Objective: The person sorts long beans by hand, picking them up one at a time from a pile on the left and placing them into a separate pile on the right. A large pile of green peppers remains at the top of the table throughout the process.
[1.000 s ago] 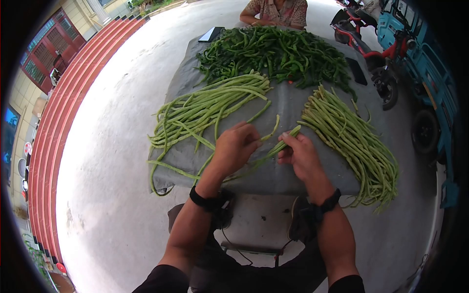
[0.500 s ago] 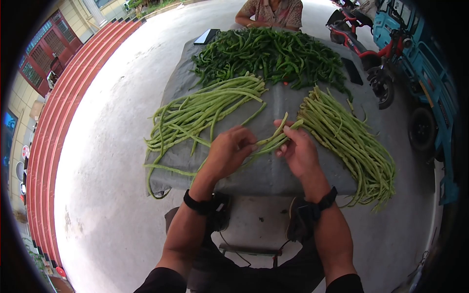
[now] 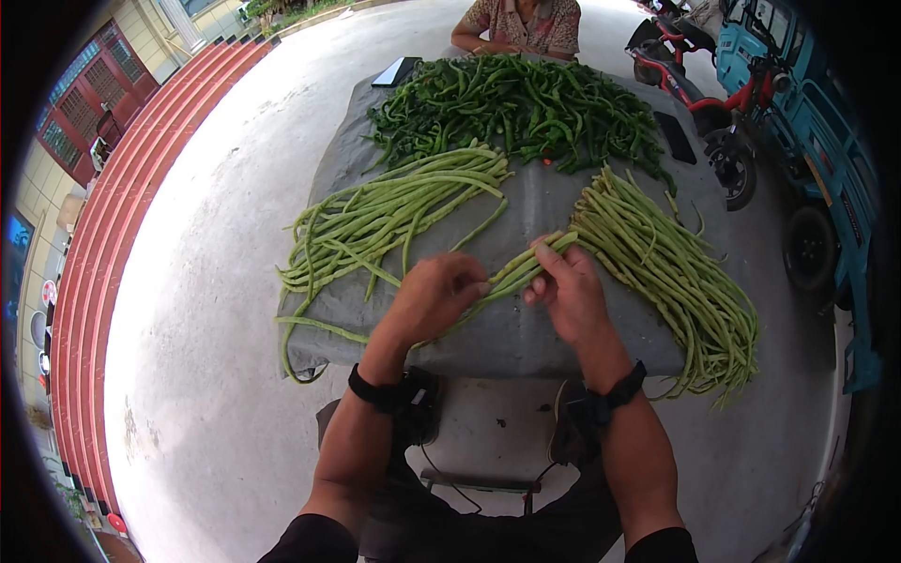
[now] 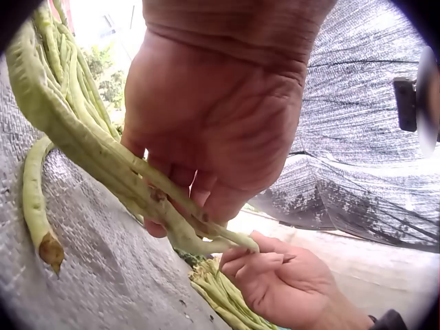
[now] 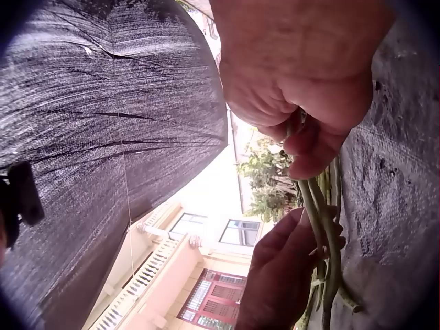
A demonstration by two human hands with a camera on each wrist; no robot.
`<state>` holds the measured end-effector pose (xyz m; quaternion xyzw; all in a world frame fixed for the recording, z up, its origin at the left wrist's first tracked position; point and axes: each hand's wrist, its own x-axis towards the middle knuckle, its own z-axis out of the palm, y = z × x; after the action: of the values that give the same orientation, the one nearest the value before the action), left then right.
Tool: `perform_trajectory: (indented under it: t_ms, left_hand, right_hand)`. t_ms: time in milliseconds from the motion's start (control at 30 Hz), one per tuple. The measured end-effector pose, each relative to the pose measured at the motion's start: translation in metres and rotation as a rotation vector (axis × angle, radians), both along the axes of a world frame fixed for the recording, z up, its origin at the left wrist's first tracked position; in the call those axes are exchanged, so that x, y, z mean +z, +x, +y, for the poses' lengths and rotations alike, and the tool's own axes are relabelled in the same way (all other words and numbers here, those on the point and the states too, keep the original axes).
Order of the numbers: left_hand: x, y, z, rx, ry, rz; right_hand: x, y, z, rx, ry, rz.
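My left hand (image 3: 439,294) grips a small bunch of long green beans (image 3: 514,269) over the grey cloth (image 3: 535,192). In the left wrist view my left hand (image 4: 213,124) has its fingers curled round the bunch of beans (image 4: 117,172). My right hand (image 3: 565,289) pinches the same bunch near its upper ends, close to the right pile of long beans (image 3: 666,272). The right wrist view shows my right hand (image 5: 302,75) holding the bean stems (image 5: 322,227), with my left hand (image 5: 282,275) below.
A left pile of long beans (image 3: 385,216) and a heap of dark green peppers (image 3: 516,98) lie on the cloth. A person (image 3: 521,21) sits at the far side. A red scooter (image 3: 699,89) and a blue vehicle (image 3: 812,113) stand right. Red steps (image 3: 122,197) run left.
Both hands have drawn closer together and moved slightly away from me. The loose bean between them has joined the bunch, whose ends now point at the right pile.
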<state>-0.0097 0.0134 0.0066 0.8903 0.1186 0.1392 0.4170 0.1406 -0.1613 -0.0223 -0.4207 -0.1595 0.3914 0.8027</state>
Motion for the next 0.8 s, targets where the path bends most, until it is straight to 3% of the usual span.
perform_trajectory:
  t_ms: [167,267,367,667,800]
  left_hand:
    - [-0.006,0.002,0.002,0.130,0.103,-0.072]
    - [-0.011,0.003,0.005,0.311,0.429,-0.162]
    - [-0.018,0.006,0.011,0.380,0.495,-0.138]
    - [-0.036,0.016,0.019,0.345,0.539,0.012]
    - [-0.035,0.020,0.019,0.326,0.333,-0.031]
  right_hand:
    - [-0.002,-0.001,0.002,-0.039,-0.035,-0.028]
    - [-0.002,-0.002,0.002,-0.053,-0.041,-0.051]
    - [-0.003,-0.004,0.004,-0.045,-0.046,-0.075]
    - [-0.003,-0.005,0.002,0.003,-0.063,-0.059]
    - [-0.001,-0.004,0.001,0.005,-0.083,-0.048]
